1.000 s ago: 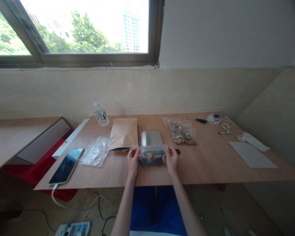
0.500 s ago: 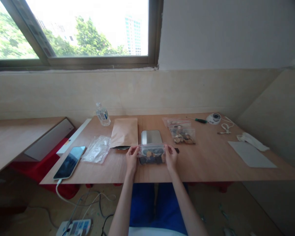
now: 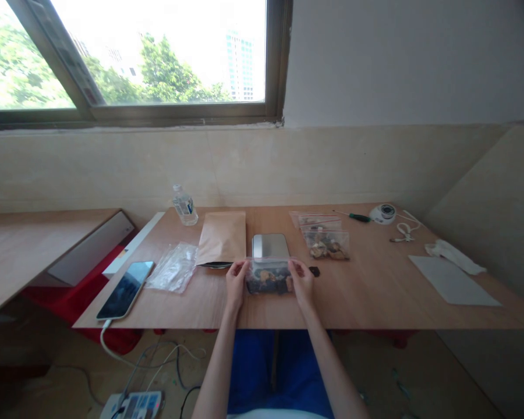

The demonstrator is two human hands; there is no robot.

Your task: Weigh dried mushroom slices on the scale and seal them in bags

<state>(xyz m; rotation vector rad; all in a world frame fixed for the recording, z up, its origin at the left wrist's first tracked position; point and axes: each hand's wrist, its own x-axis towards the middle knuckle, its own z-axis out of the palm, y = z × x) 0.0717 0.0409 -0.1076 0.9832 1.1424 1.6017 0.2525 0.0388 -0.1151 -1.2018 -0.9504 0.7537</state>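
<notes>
Between my hands is a clear zip bag [image 3: 268,278] with dark and tan dried pieces inside. My left hand [image 3: 236,280] pinches its upper left corner, and my right hand [image 3: 302,280] pinches the upper right one. Just behind the bag lies a flat silver kitchen scale [image 3: 269,246], its near part hidden by the bag. A brown paper pouch [image 3: 222,238] lies left of the scale, its dark mouth towards me. One small dark piece [image 3: 315,272] rests on the table beside my right hand.
Filled zip bags [image 3: 327,244] lie back right, near a green-handled screwdriver [image 3: 360,217] and a white dome camera [image 3: 382,214]. Flat clear bags [image 3: 173,269], a charging phone [image 3: 126,290] and a water bottle [image 3: 185,206] are at left. White paper [image 3: 454,280] lies right.
Both hands keep hold of the zip bag's top corners, and my right fingers have shifted slightly inward along the edge. The whole view has tilted a little.
</notes>
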